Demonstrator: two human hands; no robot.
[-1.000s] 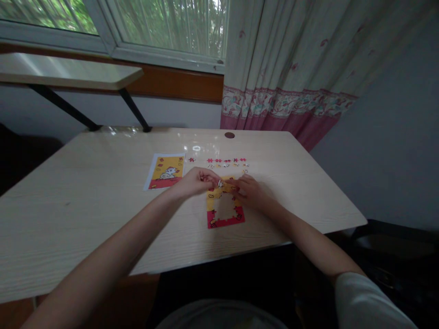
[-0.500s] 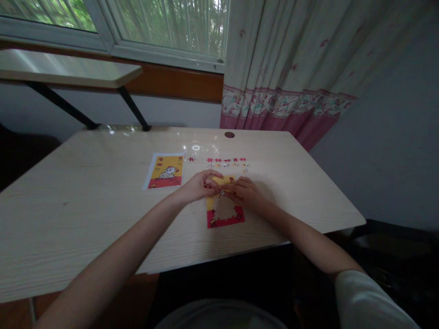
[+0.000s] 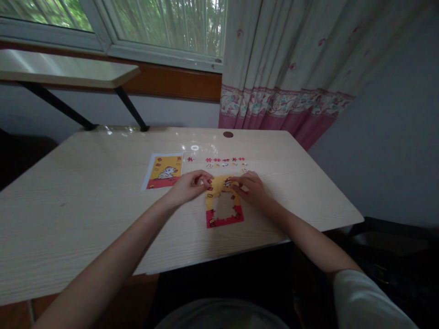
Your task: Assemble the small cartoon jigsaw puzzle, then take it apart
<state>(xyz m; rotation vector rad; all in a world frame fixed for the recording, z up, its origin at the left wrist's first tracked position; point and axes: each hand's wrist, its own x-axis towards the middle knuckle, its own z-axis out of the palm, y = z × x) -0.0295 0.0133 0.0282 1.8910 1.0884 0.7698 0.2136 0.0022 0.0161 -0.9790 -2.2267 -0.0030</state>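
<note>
A partly assembled jigsaw puzzle [image 3: 224,223], with a yellow upper part and a red lower part, lies in front of me. Bare tabletop shows through the hole in its middle. My right hand [image 3: 253,188] reaches over its upper right side and pinches a small white puzzle piece [image 3: 227,183] above the yellow area. At the upper left corner is my left hand [image 3: 192,186], its thumb and fingers curled together by the edge; whether anything is between them is hidden. Beyond the hands, loose red puzzle pieces [image 3: 217,160] lie in a row, with paler pieces [image 3: 225,165] below.
Left of the puzzle lies a reference picture [image 3: 165,171] of a white bird on yellow and red. One loose red piece [image 3: 190,159] sits beside it. A raised shelf [image 3: 68,68] stands at the back left of the wooden desk [image 3: 85,205], and a curtain [image 3: 274,100] hangs behind.
My hands have moved apart, the left one leftward to the puzzle's corner. My right hand has moved slightly up and right with the white piece, uncovering more of the yellow part.
</note>
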